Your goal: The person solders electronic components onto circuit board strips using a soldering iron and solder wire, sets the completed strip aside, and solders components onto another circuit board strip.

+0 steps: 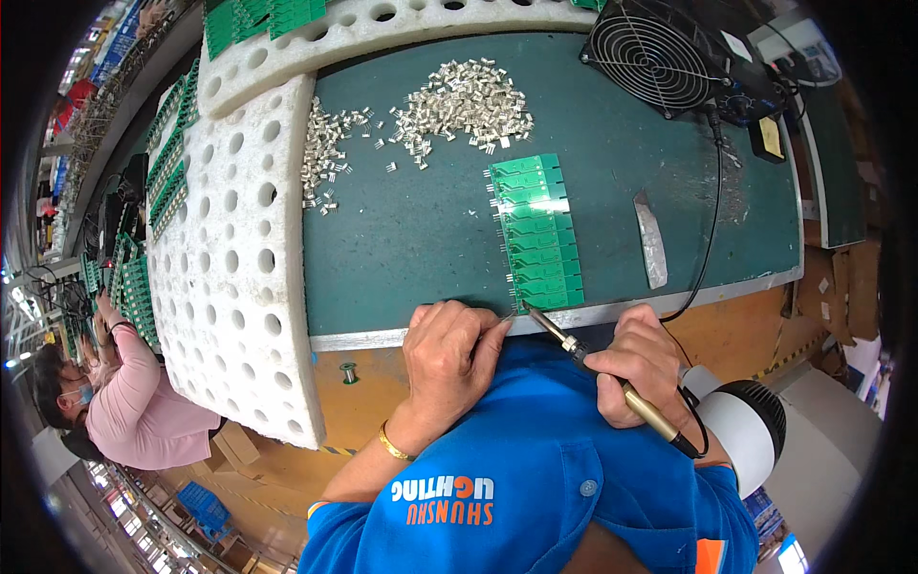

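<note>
- A soldering iron (612, 378) is gripped in the right hand (639, 362), the fingers closed round its gold-coloured handle, with the tip laid at the near end of a strip of green circuit boards (537, 232).
- The strip is set on the dark green tabletop (402, 230), running from the middle of the mat down to its near metal edge.
- The left hand (449, 359) is rested at that near edge, just left of the strip's lower end; its fingers are curled, and a thin wire seems to be pinched at the fingertips, though this cannot be told for certain.
- A pile of small silver metal parts (464, 103) is heaped farther back on the tabletop.
- A white perforated foam tray (229, 258) is placed to the left.
- A black fan (652, 57) is stood at the far right corner.
</note>
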`<state>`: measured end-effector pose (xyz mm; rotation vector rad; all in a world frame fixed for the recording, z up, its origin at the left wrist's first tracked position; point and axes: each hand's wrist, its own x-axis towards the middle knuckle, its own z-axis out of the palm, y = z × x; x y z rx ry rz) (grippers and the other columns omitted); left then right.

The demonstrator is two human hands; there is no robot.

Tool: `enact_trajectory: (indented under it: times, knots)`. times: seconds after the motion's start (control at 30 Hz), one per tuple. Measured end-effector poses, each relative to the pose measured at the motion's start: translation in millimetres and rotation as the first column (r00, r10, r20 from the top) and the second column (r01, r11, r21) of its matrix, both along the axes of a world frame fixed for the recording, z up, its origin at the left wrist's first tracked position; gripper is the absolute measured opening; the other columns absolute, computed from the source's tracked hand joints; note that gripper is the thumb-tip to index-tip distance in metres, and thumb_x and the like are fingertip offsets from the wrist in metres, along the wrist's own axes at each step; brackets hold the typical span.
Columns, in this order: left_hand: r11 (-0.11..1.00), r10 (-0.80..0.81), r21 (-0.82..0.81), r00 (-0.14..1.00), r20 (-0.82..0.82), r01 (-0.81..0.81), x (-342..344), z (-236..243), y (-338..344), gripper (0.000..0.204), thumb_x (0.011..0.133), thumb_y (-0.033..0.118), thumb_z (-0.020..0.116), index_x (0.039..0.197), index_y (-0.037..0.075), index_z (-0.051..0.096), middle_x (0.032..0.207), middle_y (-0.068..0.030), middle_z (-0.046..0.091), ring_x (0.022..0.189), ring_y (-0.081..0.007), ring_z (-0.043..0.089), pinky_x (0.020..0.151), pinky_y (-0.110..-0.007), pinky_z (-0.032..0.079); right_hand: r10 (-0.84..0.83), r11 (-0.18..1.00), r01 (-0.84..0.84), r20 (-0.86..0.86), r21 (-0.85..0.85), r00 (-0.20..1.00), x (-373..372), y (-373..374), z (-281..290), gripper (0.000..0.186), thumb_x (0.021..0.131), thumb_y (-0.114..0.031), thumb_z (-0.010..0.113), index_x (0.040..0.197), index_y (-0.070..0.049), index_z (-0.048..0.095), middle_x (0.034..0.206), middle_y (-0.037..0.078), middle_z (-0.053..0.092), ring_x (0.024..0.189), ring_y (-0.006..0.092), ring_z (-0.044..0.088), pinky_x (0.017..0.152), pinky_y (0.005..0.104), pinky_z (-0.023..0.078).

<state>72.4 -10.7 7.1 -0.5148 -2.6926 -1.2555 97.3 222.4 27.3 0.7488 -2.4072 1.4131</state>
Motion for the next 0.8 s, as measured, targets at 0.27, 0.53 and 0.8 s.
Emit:
enact_trajectory:
  times: [0.27,0.53,0.8]
  knots:
    - [1.0,-0.01,0.014,1.0,-0.006,0.01,-0.7,-0.9,-0.4,0.017,0.076,0.004,0.08,0.076,0.005,0.064,0.069,-0.0063,0.059,0.063,-0.0246,0.056,0.062,-0.036,0.04,-0.002,1.0,0.002,-0.001,-0.002,1.0,-0.2,0.0,0.0,0.024,0.067,0.002,0.064,0.091,-0.004,0.066,0.061,0.004,0.055,0.051,0.0218,0.051,0.063,0.0368,0.044]
    - [0.999,-0.026,0.02,1.0,-0.007,0.026,-0.9,0.0,-0.9,0.017,0.076,0.005,0.08,0.076,0.005,0.064,0.069,-0.0064,0.06,0.063,-0.0248,0.056,0.063,-0.037,0.04,0.015,1.0,-0.015,0.012,0.011,1.0,1.0,1.2,2.6,0.027,0.068,0.002,0.064,0.094,-0.004,0.065,0.061,0.005,0.055,0.051,0.0219,0.051,0.063,0.0372,0.045]
    - [0.999,-0.043,0.015,0.999,-0.013,0.043,-0.5,-1.8,-2.6,0.016,0.076,0.004,0.08,0.077,0.005,0.064,0.069,-0.0066,0.06,0.064,-0.0252,0.056,0.063,-0.037,0.04,0.011,1.0,-0.011,-0.011,0.03,1.0,3.0,-0.3,4.4,0.025,0.069,0.001,0.064,0.093,-0.005,0.064,0.06,0.003,0.055,0.051,0.0212,0.051,0.062,0.0367,0.044]
